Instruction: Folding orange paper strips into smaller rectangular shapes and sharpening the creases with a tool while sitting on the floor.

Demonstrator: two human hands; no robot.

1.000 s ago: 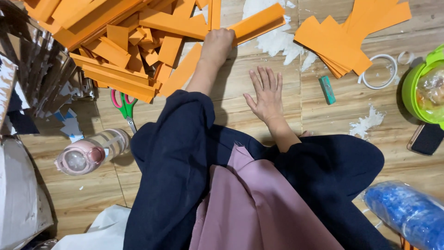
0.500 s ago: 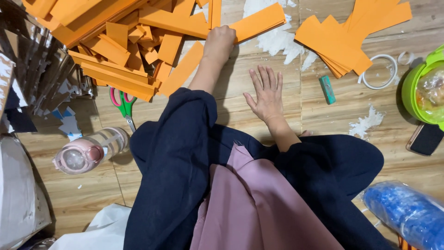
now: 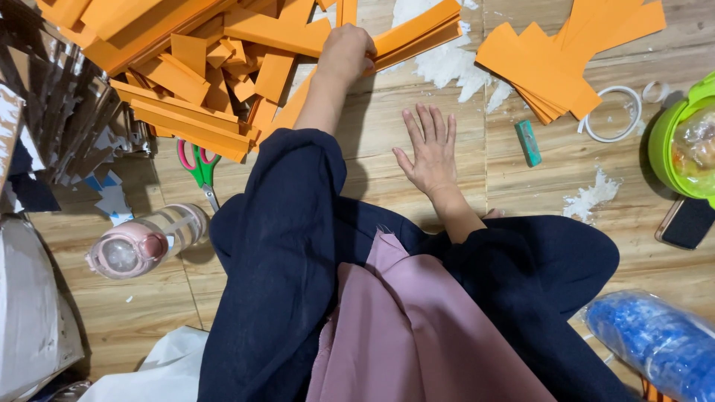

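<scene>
I sit on a wooden floor with my legs in dark blue trousers. My left hand (image 3: pixel 348 52) reaches forward and is closed on the end of a long orange paper strip bundle (image 3: pixel 421 28) at the edge of a big heap of orange paper strips (image 3: pixel 194 82). My right hand (image 3: pixel 430 152) lies flat on the floor, palm down and fingers spread, holding nothing. A second stack of orange paper pieces (image 3: pixel 555 63) lies to the far right of it.
Green-and-pink scissors (image 3: pixel 199 168) and a pink-capped bottle (image 3: pixel 141 244) lie at my left. A small teal block (image 3: pixel 528 142), a white tape ring (image 3: pixel 614 113), a green bowl (image 3: pixel 666 145), a dark phone (image 3: pixel 687 222) and a blue bag (image 3: pixel 659 341) are on the right. White paper scraps litter the floor.
My left hand has shifted slightly farther forward on the orange strip. My right hand has stayed flat on the floor.
</scene>
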